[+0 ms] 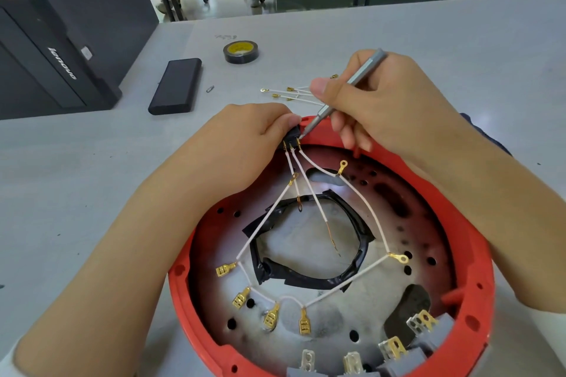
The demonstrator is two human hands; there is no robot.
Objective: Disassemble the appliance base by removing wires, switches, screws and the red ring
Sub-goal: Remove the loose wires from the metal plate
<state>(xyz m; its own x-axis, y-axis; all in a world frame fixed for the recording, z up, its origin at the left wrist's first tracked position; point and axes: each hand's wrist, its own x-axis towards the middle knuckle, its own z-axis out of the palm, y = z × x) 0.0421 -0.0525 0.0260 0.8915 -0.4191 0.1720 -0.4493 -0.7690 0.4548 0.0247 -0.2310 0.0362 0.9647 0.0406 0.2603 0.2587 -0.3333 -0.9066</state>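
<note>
The round appliance base with its red ring lies on the grey table, inside facing up. My left hand pinches a small black switch at the ring's far rim. My right hand grips a grey screwdriver like a pen, its tip touching the switch terminals. White wires with gold connectors fan from the switch across the metal plate. Black tape surrounds the centre opening. Grey switches sit along the near rim.
A small bundle of removed white wires lies on the table beyond my hands. Further back are a roll of black tape, a flat black case, a tiny screw, and a black Lenovo computer at far left.
</note>
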